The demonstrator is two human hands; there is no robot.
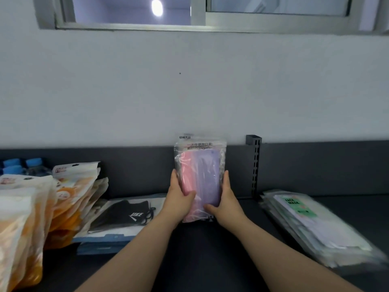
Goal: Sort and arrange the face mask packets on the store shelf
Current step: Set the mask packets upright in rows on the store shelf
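Observation:
A clear packet of pink and purple face masks (pixel 201 165) stands upright on the dark shelf (pixel 200 245), near its back panel. My left hand (pixel 179 197) grips the packet's left edge and my right hand (pixel 226 199) grips its right edge, thumbs on the front. A packet with a black mask (pixel 126 213) lies flat to the left on blue packets (pixel 101 243). Orange and white mask pouches (pixel 69 199) stand in a leaning row at far left. A flat stack of clear packets with a green label (pixel 315 224) lies at right.
Water bottles with blue caps (pixel 23 165) stand behind the orange pouches. A slotted metal upright (pixel 255 165) rises at the shelf's back, right of the held packet. A white wall and a window (pixel 189 11) are above.

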